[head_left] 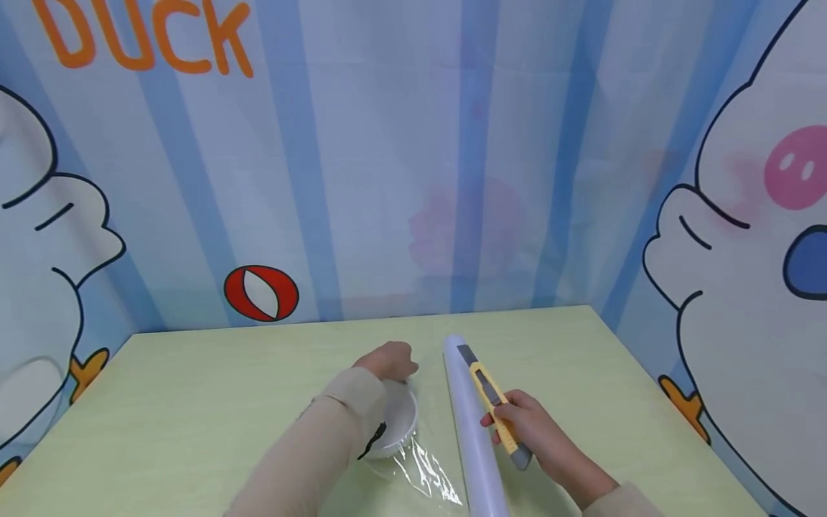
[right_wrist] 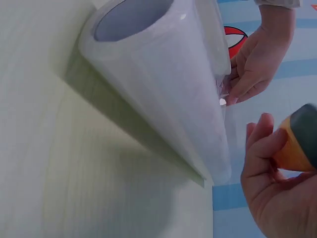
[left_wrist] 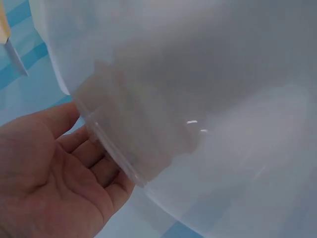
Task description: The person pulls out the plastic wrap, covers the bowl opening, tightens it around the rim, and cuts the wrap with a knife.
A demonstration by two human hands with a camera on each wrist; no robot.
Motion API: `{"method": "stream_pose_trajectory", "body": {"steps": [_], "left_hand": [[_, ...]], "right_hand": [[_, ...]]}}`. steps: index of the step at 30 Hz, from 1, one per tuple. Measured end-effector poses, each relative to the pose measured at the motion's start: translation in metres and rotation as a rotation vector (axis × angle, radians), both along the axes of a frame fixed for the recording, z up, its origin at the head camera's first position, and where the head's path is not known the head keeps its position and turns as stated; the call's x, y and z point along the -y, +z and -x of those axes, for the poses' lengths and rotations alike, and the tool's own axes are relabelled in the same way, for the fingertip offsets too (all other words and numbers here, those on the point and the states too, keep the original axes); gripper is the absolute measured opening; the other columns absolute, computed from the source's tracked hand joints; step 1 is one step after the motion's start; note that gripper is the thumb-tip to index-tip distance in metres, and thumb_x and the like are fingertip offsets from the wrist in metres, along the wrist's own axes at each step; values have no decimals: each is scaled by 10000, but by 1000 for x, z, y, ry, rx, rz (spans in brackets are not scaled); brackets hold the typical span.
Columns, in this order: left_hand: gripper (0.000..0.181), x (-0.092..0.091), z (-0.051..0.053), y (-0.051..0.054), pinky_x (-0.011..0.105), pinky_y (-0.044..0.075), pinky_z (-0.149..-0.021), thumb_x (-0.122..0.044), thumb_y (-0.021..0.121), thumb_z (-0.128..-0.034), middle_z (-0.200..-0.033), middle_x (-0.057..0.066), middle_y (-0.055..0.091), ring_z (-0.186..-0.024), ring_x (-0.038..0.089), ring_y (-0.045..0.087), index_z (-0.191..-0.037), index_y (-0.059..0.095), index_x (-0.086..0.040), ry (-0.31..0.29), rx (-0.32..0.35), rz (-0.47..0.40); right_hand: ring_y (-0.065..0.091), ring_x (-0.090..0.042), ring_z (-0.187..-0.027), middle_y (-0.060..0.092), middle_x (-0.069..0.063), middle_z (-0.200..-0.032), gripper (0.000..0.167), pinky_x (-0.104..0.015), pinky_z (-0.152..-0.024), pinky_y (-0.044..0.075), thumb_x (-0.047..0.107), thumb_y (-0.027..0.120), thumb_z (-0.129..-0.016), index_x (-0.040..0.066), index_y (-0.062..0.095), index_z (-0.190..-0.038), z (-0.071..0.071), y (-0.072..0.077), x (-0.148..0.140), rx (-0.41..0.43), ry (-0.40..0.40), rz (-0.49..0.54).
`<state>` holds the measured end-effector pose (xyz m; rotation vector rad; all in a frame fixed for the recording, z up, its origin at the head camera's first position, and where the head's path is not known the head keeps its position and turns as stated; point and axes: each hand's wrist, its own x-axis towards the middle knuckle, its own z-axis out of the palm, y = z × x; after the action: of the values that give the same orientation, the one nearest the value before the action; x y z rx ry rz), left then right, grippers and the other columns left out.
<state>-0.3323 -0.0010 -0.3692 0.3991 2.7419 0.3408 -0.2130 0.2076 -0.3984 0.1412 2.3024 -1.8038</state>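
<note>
A white bowl [head_left: 402, 420] stands on the table, partly hidden by the left forearm. Clear plastic film [head_left: 429, 470] stretches from the bowl to a long film roll [head_left: 470, 438] lying on its right. At the bowl's far side my left hand [head_left: 390, 360] holds the film's edge, palm toward the camera in the left wrist view; its fingertips are partly behind the see-through sheet. My right hand [head_left: 533, 425] grips a yellow and grey utility knife [head_left: 486, 384] by the handle, above the roll. The knife points away from me, toward the roll's far end.
The pale yellow-green table [head_left: 220, 402] reaches back to a blue striped curtain [head_left: 388, 143] printed with cartoon ducks. Printed cloth also flanks the table on both sides. A black strip [head_left: 372, 441] hangs by the left sleeve, in front of the bowl.
</note>
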Motion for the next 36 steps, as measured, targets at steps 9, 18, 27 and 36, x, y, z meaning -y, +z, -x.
{"method": "stream_pose_trajectory", "body": {"steps": [9,18,27,36], "left_hand": [[244,-11,-5,0,261,416,-597,-119,545,-905,-627,9,623,-547,131,492,-702,676,-78,15,-121,-5],[183,-15,-4,0,266,430,-586,-89,523,-903,-701,29,652,-607,150,556,-815,680,-55,47,-81,-37],[163,-15,-1,2,298,414,-624,-174,548,-910,-719,43,580,-603,148,485,-829,636,-64,46,-37,-1],[251,-21,6,-2,252,394,-521,-65,514,-888,-524,20,502,-474,143,443,-644,570,-78,8,-115,20]], "right_hand": [[494,-129,-543,521,-43,-685,271,-260,-522,422,191,418,-951,-49,463,-1069,8,9,19,-39,2,-57],[503,-149,-539,569,-65,-710,204,-270,-513,434,187,408,-959,-5,464,-997,32,18,42,-53,47,-266],[462,-125,-464,518,-37,-574,205,-243,-459,406,156,357,-948,-2,475,-891,60,22,65,-62,148,-515],[426,-102,-435,496,8,-501,291,-209,-427,343,108,364,-907,67,519,-665,65,20,79,-130,223,-793]]}}
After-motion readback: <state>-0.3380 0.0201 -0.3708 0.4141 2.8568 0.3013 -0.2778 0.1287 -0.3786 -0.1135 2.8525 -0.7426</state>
